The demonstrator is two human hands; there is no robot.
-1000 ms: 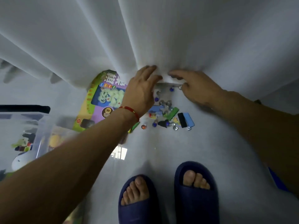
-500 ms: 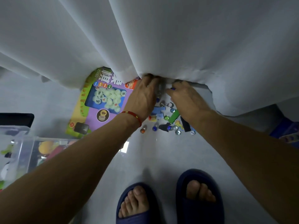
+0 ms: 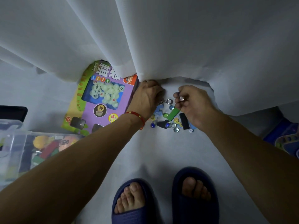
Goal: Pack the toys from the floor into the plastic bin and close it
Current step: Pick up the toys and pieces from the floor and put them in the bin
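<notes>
Because the marbles (image 3: 174, 125) are rolling easily, both hands, left (image 3: 148, 96) and right (image 3: 192, 101), are pinching tiny toys from above.

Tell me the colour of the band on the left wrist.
Red, with a small yellow bead: the wrist band, seen in the head view.

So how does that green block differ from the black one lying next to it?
The green block is bright green and lies slanted; the black block is dark and lies nearly straight up the picture. The right hand overlaps the black one more. Both are flat oblong pieces lying on the floor among marbles.
</notes>
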